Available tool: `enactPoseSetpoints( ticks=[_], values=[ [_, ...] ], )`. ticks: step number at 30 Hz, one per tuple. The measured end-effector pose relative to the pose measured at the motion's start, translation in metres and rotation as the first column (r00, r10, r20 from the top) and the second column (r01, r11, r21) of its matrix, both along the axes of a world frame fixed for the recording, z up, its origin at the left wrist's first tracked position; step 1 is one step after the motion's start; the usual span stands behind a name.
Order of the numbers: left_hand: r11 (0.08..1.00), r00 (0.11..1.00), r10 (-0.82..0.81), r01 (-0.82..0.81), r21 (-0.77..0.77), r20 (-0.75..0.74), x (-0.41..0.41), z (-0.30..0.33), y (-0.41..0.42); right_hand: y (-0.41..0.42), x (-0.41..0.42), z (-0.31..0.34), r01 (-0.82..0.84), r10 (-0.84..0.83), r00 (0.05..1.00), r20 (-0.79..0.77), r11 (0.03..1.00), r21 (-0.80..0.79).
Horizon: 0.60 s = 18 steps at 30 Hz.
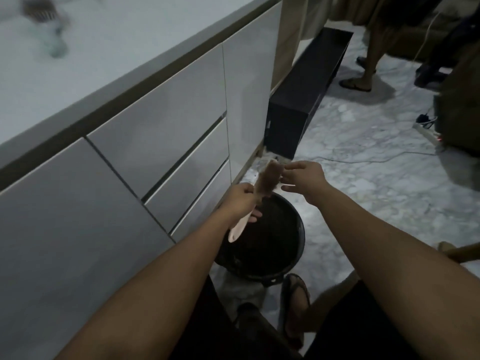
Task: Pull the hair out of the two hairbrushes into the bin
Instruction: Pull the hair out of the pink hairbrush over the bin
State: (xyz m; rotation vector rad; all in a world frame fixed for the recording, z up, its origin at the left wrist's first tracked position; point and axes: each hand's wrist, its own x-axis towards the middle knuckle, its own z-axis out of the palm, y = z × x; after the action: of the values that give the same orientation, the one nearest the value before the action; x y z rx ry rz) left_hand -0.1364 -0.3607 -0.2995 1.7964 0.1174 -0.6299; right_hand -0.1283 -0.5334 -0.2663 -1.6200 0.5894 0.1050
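Left hand (240, 201) grips the hairbrush (262, 188) over the bin (296, 245), right hand (302, 178) open beside its bristles.

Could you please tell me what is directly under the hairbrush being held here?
The black bin stands on the floor under the hairbrush held in the left hand. Its inside is dark, partly covered by that arm, so contents are unclear.

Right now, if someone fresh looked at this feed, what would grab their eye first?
Probably the two hands at centre: the left hand grips a pale hairbrush matted with brown hair, and the right hand reaches its open fingers toward the hair. Just below them a black bin stands on the marble floor beside the white cabinet. A second brush lies blurred on the countertop, upper left.
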Motion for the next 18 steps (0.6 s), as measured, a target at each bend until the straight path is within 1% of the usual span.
enactPoseSetpoints(
  ticks=[3,7,9,11,13,14,16,18],
  values=[
    [1.000,1.000,0.009,-0.009,0.000,0.027,-0.012,0.013,0.001,-0.001,-0.014,0.012,-0.034,0.036,0.999,0.029,0.998,-0.056],
    [1.000,1.000,0.001,-0.001,0.002,0.020,-0.026,0.021,-0.002,-0.006,-0.031,0.016,-0.101,0.109,0.992,0.061,0.986,-0.129],
    [1.000,1.000,0.006,-0.006,-0.020,0.008,-0.033,0.024,-0.003,-0.009,-0.038,0.011,-0.118,0.137,0.988,0.074,0.969,-0.217],
    [1.000,1.000,0.006,-0.007,-0.022,-0.010,-0.040,0.026,-0.005,-0.013,-0.043,0.001,-0.096,0.154,0.981,0.118,0.914,-0.394],
    [1.000,0.999,0.001,-0.001,-0.010,-0.047,-0.044,0.024,-0.008,-0.014,-0.050,-0.007,-0.069,0.200,0.964,0.175,0.824,-0.563],
    [1.000,0.998,0.002,-0.003,-0.010,-0.070,-0.045,0.021,-0.008,-0.013,-0.054,-0.009,-0.064,0.232,0.951,0.204,0.795,-0.604],
    [0.999,0.994,0.027,-0.029,-0.016,-0.107,-0.043,0.015,-0.007,-0.011,-0.060,-0.011,-0.082,0.301,0.917,0.260,0.783,-0.617],
    [0.997,0.989,0.066,-0.069,-0.020,-0.129,-0.041,0.008,-0.005,-0.007,-0.066,-0.013,-0.149,0.382,0.885,0.266,0.774,-0.615]
  ],
)
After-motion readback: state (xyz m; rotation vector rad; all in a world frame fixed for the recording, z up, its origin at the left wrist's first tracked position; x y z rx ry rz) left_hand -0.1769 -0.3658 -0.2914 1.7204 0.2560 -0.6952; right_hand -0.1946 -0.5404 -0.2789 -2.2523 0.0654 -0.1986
